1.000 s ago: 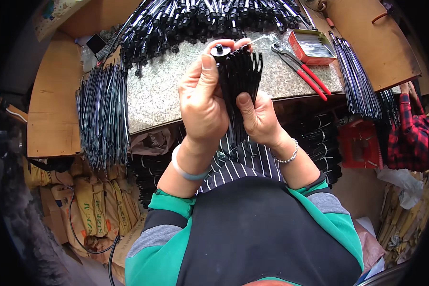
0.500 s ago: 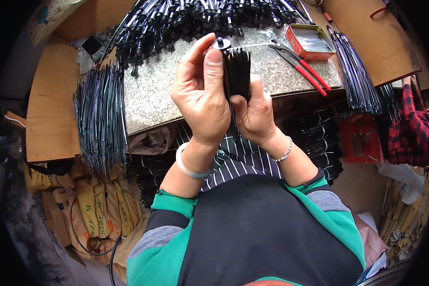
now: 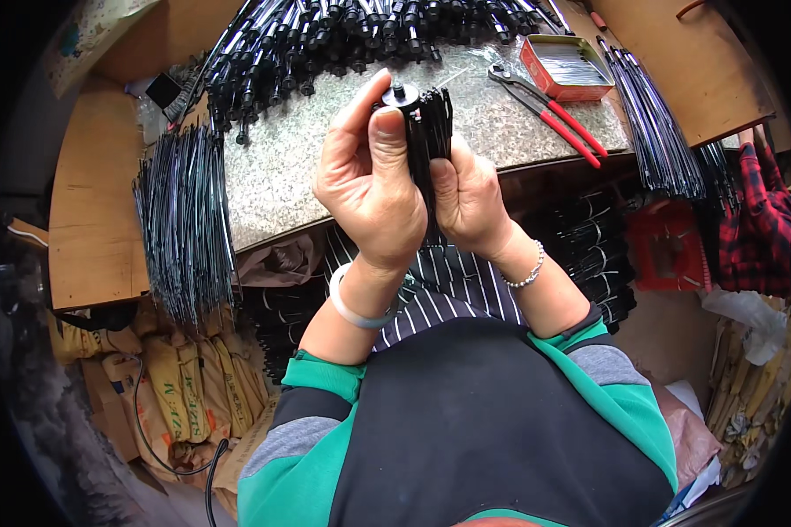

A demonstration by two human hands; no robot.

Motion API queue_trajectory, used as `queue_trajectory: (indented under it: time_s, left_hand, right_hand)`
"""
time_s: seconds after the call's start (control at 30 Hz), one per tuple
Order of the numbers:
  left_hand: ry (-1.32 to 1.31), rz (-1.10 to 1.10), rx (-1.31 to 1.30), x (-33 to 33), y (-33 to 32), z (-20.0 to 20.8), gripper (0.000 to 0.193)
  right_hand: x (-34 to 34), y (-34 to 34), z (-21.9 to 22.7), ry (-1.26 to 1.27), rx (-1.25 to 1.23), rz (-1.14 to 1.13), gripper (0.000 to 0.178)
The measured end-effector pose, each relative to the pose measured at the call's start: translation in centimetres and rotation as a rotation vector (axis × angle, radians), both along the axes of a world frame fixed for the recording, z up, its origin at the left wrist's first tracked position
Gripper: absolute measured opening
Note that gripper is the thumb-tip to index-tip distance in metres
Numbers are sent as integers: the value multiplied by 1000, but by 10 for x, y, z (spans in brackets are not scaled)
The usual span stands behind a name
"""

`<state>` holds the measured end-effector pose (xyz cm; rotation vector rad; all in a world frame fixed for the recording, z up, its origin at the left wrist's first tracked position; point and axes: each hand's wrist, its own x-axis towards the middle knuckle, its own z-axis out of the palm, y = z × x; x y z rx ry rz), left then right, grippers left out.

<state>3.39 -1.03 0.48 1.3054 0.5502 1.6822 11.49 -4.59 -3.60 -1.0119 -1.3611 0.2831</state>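
Note:
A bundle of thin black ribs, which looks like an umbrella frame [image 3: 440, 123], stands upright between my two hands over the table's near edge. At its upper end sits a silvery round disc [image 3: 401, 96] with a black stub in the middle. My left hand [image 3: 371, 191] is closed on this end, thumb in front and fingertips behind the disc. Lower down, my right hand [image 3: 476, 200] grips the ribs with its thumb pressed against them. From the top of the ribs a thin pale wire [image 3: 452, 79] sticks out to the upper right.
Red-handled pliers [image 3: 561, 132] and a red tin [image 3: 580, 92] of thin metal pins lie at the right. Black-and-silver umbrella shafts [image 3: 325, 39] are heaped at the back. Black rib bundles hang at the left [image 3: 183, 224] and right [image 3: 655, 127] table edges.
Both hands have drawn the umbrella frame slightly nearer and left. The pale wire, level before, now slants upward. The whole view has shifted a little.

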Motion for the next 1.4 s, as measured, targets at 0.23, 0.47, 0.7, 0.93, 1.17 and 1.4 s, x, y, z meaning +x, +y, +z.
queue_trajectory:
  time_s: [0.23, 0.47, 0.7, 0.93, 1.17, 1.4]
  left_hand:
    - [-29, -548, -188, -14, 18, 6, 44]
    - [41, -352, -86, -15, 9, 11, 39]
    - [-100, -318, -54, -14, 7, 4, 35]
    - [-106, -348, -36, -14, 1, 4, 37]
    - [-107, -330, -30, -14, -2, 0, 38]
    - [-137, -624, -143, -21, 10, 3, 47]
  right_hand:
    - [5, -1, -4, 5, -112, 45, 20]
    - [2, -10, 10, -164, -25, -163, 31]
    - [1, -15, 29, 66, 88, -131, 20]
    - [7, -19, 28, 144, -17, -4, 15]
    - [1, -19, 31, 2, 31, -135, 16]
    - [13, -16, 30, 126, -73, 84, 12]
